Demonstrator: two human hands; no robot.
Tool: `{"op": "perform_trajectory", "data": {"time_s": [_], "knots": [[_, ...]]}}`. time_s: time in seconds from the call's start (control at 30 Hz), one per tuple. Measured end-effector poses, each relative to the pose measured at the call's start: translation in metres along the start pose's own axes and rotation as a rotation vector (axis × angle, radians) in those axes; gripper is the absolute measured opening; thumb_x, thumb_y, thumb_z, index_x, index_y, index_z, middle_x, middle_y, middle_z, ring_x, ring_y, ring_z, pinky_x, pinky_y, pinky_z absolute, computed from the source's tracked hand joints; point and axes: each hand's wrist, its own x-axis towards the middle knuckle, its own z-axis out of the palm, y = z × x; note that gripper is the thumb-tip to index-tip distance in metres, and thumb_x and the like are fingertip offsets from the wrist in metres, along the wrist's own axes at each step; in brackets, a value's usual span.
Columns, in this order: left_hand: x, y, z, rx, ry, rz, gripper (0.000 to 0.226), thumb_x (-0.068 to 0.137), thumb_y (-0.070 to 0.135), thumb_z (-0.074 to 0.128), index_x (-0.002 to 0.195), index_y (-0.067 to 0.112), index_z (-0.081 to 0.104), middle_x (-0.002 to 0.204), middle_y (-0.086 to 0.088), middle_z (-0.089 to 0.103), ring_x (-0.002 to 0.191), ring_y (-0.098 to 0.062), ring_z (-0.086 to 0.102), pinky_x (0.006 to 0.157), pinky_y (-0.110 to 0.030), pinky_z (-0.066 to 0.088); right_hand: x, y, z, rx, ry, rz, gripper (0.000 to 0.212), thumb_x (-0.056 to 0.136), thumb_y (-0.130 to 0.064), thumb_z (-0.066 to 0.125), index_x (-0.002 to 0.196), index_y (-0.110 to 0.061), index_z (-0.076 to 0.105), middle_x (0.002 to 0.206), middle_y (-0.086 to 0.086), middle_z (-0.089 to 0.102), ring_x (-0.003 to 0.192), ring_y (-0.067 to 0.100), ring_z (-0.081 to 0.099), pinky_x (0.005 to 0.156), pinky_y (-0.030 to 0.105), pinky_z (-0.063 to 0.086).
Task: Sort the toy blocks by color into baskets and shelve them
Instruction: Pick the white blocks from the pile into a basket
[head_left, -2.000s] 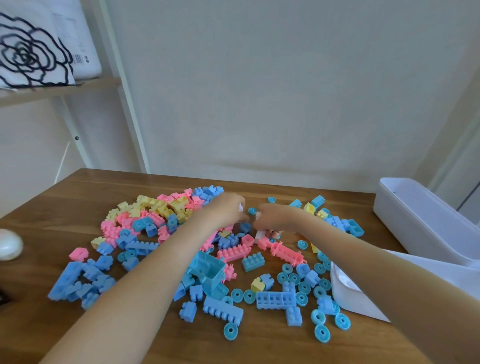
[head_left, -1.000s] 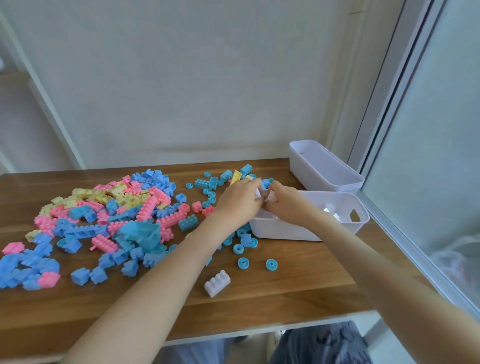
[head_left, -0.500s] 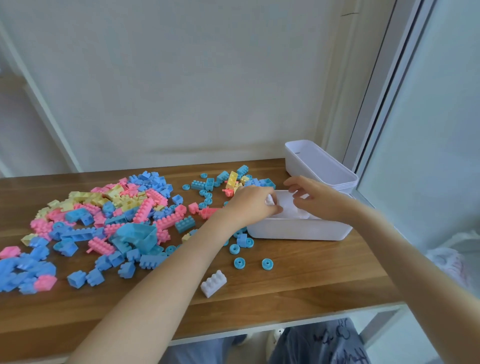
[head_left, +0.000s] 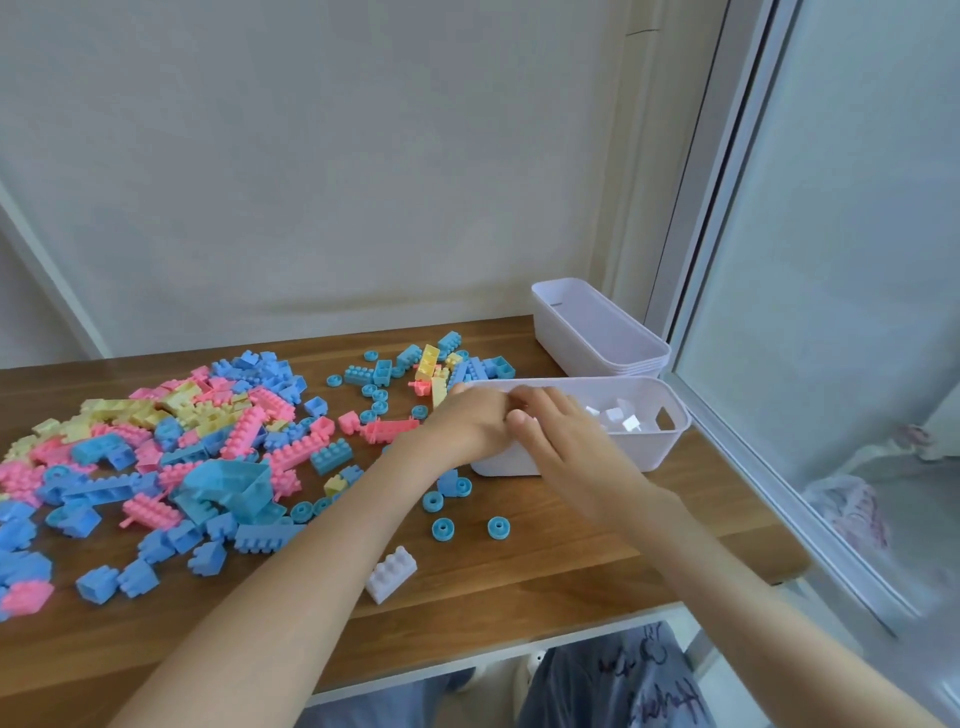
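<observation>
My left hand (head_left: 465, 423) and my right hand (head_left: 563, 436) meet fingertip to fingertip over the near left end of the white basket (head_left: 670, 441). The left fingers are curled down and the right fingers and thumb point toward them. Whatever lies between the fingertips is hidden. Several white blocks (head_left: 615, 415) lie in the basket's right half. One white block (head_left: 390, 574) sits alone on the wooden table (head_left: 571, 561) near the front edge. A mixed pile of blue, pink and yellow blocks (head_left: 208, 431) covers the table's left half.
A stack of white baskets (head_left: 597, 332) stands at the back right corner against the wall. Loose blue wheels (head_left: 497, 527) lie in front of the basket. A glass door frame (head_left: 727, 260) runs just past the table's right edge. My knees show below the front edge.
My view swung right from the block pile to the basket. My right hand, spread over the basket half a second ago, has come back against my left hand.
</observation>
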Motion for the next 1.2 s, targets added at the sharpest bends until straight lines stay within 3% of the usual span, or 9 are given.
{"op": "perform_trajectory", "data": {"time_s": [0.13, 0.3, 0.4, 0.47, 0.63, 0.87, 1.0, 1.07, 1.2], "knots": [[-0.029, -0.017, 0.000, -0.161, 0.251, 0.092, 0.026, 0.101, 0.021, 0.038, 0.114, 0.018, 0.060, 0.095, 0.002, 0.057, 0.090, -0.012, 0.050, 0.071, -0.024, 0.038, 0.002, 0.003, 0.014, -0.042, 0.033, 0.072, 0.034, 0.101, -0.031, 0.029, 0.132, -0.021, 0.040, 0.130, -0.004, 0.049, 0.115, 0.011, 0.044, 0.099, 0.025, 0.031], [-0.066, -0.036, -0.002, -0.198, 0.424, 0.132, 0.024, 0.100, 0.015, 0.044, 0.113, 0.010, 0.063, 0.099, -0.003, 0.065, 0.088, -0.012, 0.057, 0.071, -0.013, 0.036, 0.003, -0.024, 0.039, 0.035, 0.137, -0.087, 0.047, 0.093, -0.020, 0.047, 0.138, -0.020, 0.035, 0.136, -0.006, 0.040, 0.119, 0.005, 0.031, 0.099, 0.015, 0.019], [-0.087, -0.061, 0.005, -0.229, 0.492, 0.135, 0.025, 0.099, 0.011, 0.046, 0.118, 0.009, 0.062, 0.114, -0.002, 0.064, 0.106, -0.011, 0.057, 0.085, -0.008, 0.036, -0.003, -0.036, 0.058, 0.060, 0.129, -0.185, 0.053, 0.089, -0.024, 0.052, 0.136, -0.023, 0.031, 0.134, -0.008, 0.036, 0.117, 0.004, 0.030, 0.098, 0.017, 0.022], [-0.098, -0.077, 0.011, -0.223, 0.518, 0.107, 0.031, 0.100, 0.015, 0.043, 0.129, 0.015, 0.056, 0.129, 0.001, 0.057, 0.120, -0.009, 0.050, 0.098, -0.016, 0.036, -0.009, -0.041, 0.066, 0.075, 0.086, -0.263, 0.044, 0.088, -0.029, 0.057, 0.126, -0.025, 0.035, 0.124, -0.011, 0.034, 0.111, 0.003, 0.031, 0.093, 0.014, 0.026], [-0.119, -0.106, 0.023, -0.185, 0.492, -0.032, 0.036, 0.101, 0.015, 0.039, 0.136, 0.018, 0.048, 0.141, 0.000, 0.047, 0.134, -0.013, 0.037, 0.104, -0.019, 0.026, -0.011, -0.048, 0.080, -0.058, -0.238, -0.510, 0.029, 0.091, -0.046, 0.051, 0.113, -0.028, 0.051, 0.108, -0.014, 0.042, 0.097, 0.005, 0.034, 0.086, 0.022, 0.027], [-0.124, -0.111, 0.034, -0.193, 0.448, -0.011, 0.031, 0.100, 0.013, 0.043, 0.128, 0.016, 0.056, 0.129, 0.004, 0.055, 0.123, -0.009, 0.046, 0.099, -0.014, 0.029, -0.006, -0.047, 0.073, -0.060, -0.173, -0.527, 0.024, 0.092, -0.040, 0.049, 0.109, -0.026, 0.057, 0.099, -0.014, 0.053, 0.095, 0.003, 0.038, 0.087, 0.023, 0.027], [-0.116, -0.100, 0.034, -0.289, 0.425, -0.005, 0.030, 0.100, 0.018, 0.045, 0.128, 0.020, 0.055, 0.128, 0.008, 0.057, 0.119, -0.003, 0.048, 0.090, -0.005, 0.029, 0.002, -0.028, 0.040, -0.080, 0.156, -0.320, 0.019, 0.089, -0.034, 0.053, 0.104, -0.023, 0.058, 0.097, -0.012, 0.055, 0.095, 0.010, 0.041, 0.080, 0.022, 0.020], [-0.108, -0.087, 0.031, -0.399, 0.436, -0.014, 0.030, 0.100, 0.021, 0.044, 0.128, 0.021, 0.054, 0.125, 0.006, 0.060, 0.116, -0.004, 0.052, 0.089, -0.010, 0.037, 0.006, -0.012, 0.022, -0.106, 0.224, -0.133, 0.016, 0.091, -0.029, 0.056, 0.106, -0.022, 0.058, 0.102, -0.010, 0.054, 0.100, 0.015, 0.043, 0.084, 0.024, 0.019], [-0.089, -0.056, 0.023, -0.591, 0.398, -0.078, 0.034, 0.101, 0.032, 0.039, 0.132, 0.021, 0.047, 0.126, 0.003, 0.059, 0.116, -0.008, 0.054, 0.075, -0.007, 0.037, 0.010, 0.011, 0.000, -0.326, 0.004, 0.162, 0.038, 0.097, -0.036, 0.043, 0.134, -0.028, 0.042, 0.133, -0.004, 0.046, 0.126, 0.019, 0.033, 0.106, 0.038, 0.021]]}}
